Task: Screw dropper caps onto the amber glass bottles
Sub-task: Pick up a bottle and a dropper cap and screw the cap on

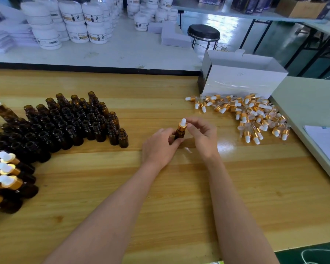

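My left hand (160,147) grips a small amber glass bottle (179,133) upright above the middle of the wooden table. A dropper cap (182,125) with a gold collar and white bulb sits on the bottle's neck, and my right hand (202,136) pinches that cap at the collar. Several open amber bottles (71,124) stand packed together at the left. Capped bottles (8,174) lie at the far left edge. A heap of loose dropper caps (255,115) lies at the right.
An open white cardboard box (242,80) stands behind the cap heap. White paper sheets (328,141) lie on a grey surface at the right. Stacked white jars (71,23) fill the bench behind, and a black stool (203,34) stands beyond it.
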